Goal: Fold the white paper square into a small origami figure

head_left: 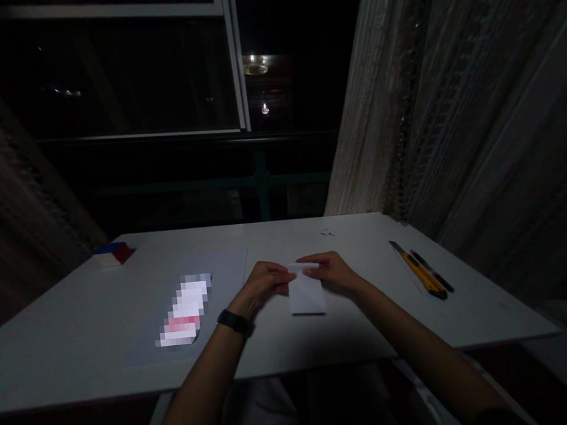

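Note:
A small white piece of paper (307, 297), roughly rectangular and apparently folded, is held just above the table in front of me. My left hand (268, 279) pinches its upper left edge, thumb on the near face and fingers behind. At the upper right edge, my right hand (332, 271) grips it the same way. The fingertips behind the paper are partly hidden. A dark watch (234, 322) is on my left wrist.
On the white table (355, 232), a lit phone (185, 310) with a blurred screen lies on a paper sheet (231, 264). A yellow utility knife (419, 271) and black pen (432, 270) lie right. A blue, red and white block (113, 254) sits far left; small scraps (327, 233) lie at the back.

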Available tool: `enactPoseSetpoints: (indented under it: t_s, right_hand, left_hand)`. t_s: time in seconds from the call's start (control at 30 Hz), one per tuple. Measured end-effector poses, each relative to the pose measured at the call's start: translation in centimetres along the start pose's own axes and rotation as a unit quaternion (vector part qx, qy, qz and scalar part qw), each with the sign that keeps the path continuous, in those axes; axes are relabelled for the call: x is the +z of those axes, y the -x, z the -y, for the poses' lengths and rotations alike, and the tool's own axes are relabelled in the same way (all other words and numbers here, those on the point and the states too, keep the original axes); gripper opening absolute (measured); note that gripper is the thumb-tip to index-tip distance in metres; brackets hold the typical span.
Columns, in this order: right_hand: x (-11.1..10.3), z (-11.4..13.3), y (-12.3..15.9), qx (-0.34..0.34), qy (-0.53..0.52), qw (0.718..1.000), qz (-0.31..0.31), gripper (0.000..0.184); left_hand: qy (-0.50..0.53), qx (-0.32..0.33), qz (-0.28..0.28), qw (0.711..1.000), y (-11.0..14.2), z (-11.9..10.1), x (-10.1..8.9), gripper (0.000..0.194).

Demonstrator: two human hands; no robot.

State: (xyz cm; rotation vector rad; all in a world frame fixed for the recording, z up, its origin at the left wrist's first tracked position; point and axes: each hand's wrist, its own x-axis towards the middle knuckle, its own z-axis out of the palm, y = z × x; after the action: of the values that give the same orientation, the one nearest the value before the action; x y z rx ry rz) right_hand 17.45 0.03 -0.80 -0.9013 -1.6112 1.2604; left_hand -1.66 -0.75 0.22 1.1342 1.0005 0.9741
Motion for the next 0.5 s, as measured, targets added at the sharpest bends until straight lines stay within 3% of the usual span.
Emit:
enactPoseSetpoints:
  t_s: [0.17,0.3,0.5]
  right_hand:
    - [-0.15,-0.07,-0.08,-0.004,0.031,0.999,0.008,0.047]
    - [-0.13,0.11,0.15,-0.021,0.062,0.996,0.06,0.056]
    - [0.24,0.25,0.49,-0.013,0.061,0.994,0.093,0.058]
  left_hand:
    - [-0.01,0.002,-0.012,1.0,-0.02,-0.07,-0.01,0.028]
    - [-0.044,0.002,-0.011,0.999,-0.12,-0.02,-0.2,0.026]
    - [-0.095,0.046,0.001,0.994,-0.34,0.37,-0.58,0.028]
